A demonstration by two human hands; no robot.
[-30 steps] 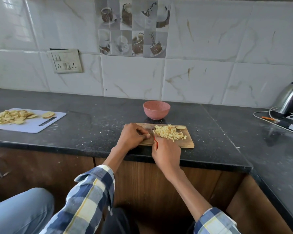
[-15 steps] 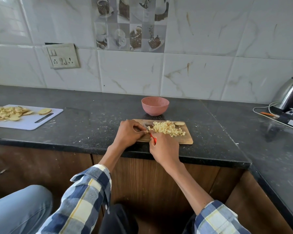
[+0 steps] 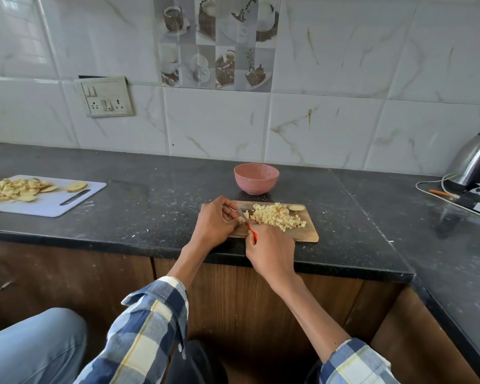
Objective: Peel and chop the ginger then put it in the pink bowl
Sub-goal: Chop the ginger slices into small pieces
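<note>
A small wooden board lies near the counter's front edge with a heap of diced ginger on it and one ginger slice at its far right. My left hand pinches a small ginger piece at the board's left end. My right hand grips a red-handled knife whose blade rests against that piece. The pink bowl stands empty just behind the board.
A white cutting board at the far left carries ginger slices and a dark knife. A steel kettle with cables sits at the far right. The black counter turns a corner on the right.
The knife blade has shifted slightly against the piece my left hand pinches. Both hands stay at the board's left end; the view moved a little.
</note>
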